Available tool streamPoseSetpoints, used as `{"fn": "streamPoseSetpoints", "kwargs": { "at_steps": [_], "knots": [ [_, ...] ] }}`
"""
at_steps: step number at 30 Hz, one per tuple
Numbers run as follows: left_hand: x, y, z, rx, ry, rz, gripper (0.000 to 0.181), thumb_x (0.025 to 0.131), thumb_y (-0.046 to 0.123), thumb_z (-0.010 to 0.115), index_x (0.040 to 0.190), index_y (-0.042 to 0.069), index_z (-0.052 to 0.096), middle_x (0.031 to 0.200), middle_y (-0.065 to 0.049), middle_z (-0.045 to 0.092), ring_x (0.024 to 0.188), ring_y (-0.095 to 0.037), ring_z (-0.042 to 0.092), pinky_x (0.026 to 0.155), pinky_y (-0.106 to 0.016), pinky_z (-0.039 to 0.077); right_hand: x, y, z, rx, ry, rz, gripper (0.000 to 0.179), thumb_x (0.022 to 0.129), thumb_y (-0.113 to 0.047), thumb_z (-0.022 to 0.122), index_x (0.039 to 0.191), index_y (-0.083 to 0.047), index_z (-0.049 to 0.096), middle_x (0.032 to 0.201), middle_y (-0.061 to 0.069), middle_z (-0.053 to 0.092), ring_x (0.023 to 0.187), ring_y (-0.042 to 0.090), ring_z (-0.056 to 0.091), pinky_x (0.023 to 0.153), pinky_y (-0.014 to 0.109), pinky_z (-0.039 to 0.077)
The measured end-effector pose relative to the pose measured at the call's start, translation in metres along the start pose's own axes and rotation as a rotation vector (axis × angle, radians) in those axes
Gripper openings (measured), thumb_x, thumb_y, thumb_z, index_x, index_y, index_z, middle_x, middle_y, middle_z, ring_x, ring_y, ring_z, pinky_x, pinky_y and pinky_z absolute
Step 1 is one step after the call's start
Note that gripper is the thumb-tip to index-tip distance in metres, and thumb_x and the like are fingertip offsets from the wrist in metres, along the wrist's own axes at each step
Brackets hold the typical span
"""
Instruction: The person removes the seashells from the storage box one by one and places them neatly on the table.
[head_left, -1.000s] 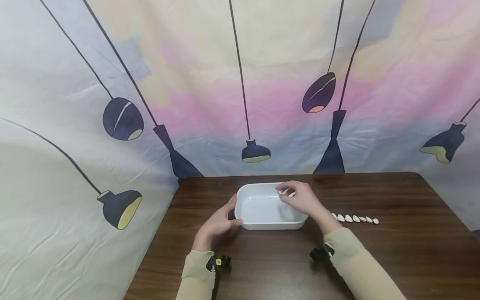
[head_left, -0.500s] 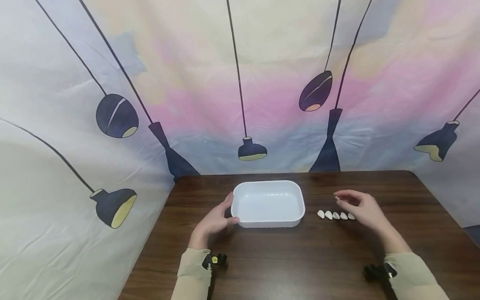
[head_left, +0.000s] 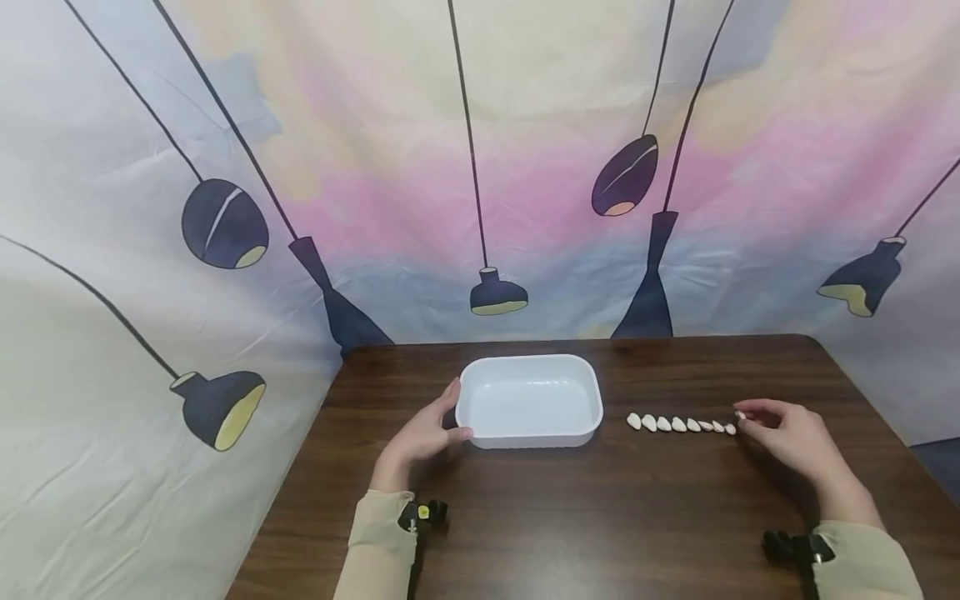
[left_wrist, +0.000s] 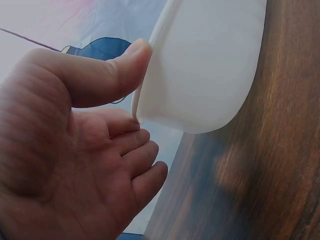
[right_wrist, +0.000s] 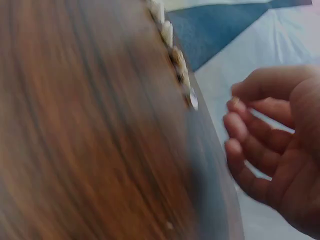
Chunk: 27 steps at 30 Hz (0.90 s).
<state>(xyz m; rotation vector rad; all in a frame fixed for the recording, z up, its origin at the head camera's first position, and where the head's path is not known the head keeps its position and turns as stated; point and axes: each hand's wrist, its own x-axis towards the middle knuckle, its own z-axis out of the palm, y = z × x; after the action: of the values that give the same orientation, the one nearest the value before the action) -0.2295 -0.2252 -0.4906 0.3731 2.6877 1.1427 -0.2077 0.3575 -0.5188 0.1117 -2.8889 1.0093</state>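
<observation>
My left hand (head_left: pixel 422 435) grips the left end of a white rectangular dish (head_left: pixel 528 439), thumb at its near corner and fingers at the far side. In the left wrist view, the thumb presses near the dish rim (left_wrist: pixel 155 50) while the index fingertip touches its corner. Off to the right, my right hand (head_left: pixel 791 437) pinches a small white seashell (head_left: pixel 741 415) between thumb and index finger. It is just past the right end of a straight row of several white seashells (head_left: pixel 678 424). In the right wrist view the held shell is mostly hidden by the fingertips.
The row of shells lies to the right of the dish on a dark brown wooden table (head_left: pixel 570 525). A cloth backdrop (head_left: pixel 420 208) printed with lamps hangs close behind the table's far edge. Black wrist cameras sit at both sleeves.
My right hand has moved from over the dish, across the row, to the row's right end, with a small shell in its fingertips. The left hand stays at the dish.
</observation>
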Motion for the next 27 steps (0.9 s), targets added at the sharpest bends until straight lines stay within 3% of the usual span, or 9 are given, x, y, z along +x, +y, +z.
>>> {"fn": "streamPoseSetpoints", "kwargs": {
  "at_steps": [8,15,27],
  "knots": [
    [0.0,0.001,-0.002,0.004,0.0,-0.004,0.096,0.096,0.032,0.078,0.169,0.004,0.023,0.177,-0.012,0.016,0.161,-0.035,0.023,0.126,-0.061,0.025,-0.001,0.012,-0.004,-0.062,-0.072,0.012,0.029,0.097,-0.017,0.078,0.117,0.004,0.077,0.1,0.013,0.077,0.091,0.031,0.072,0.079,0.054,0.057],
    [-0.002,-0.001,-0.003,0.012,-0.001,0.0,0.095,0.097,0.031,0.078,0.169,0.002,0.022,0.177,-0.013,0.015,0.162,-0.035,0.022,0.127,-0.06,0.025,0.002,0.009,0.002,-0.065,-0.073,0.027,0.027,0.096,-0.015,0.079,0.115,0.004,0.078,0.096,0.008,0.076,0.085,0.022,0.068,0.074,0.045,0.054],
    [-0.004,0.0,-0.004,0.001,-0.005,0.004,0.095,0.097,0.028,0.078,0.169,0.001,0.022,0.177,-0.014,0.014,0.162,-0.035,0.02,0.127,-0.06,0.024,-0.001,0.01,0.004,-0.032,-0.076,0.028,0.029,0.097,-0.015,0.078,0.119,0.003,0.077,0.097,0.006,0.074,0.084,0.018,0.065,0.073,0.041,0.053]
  ]
}}
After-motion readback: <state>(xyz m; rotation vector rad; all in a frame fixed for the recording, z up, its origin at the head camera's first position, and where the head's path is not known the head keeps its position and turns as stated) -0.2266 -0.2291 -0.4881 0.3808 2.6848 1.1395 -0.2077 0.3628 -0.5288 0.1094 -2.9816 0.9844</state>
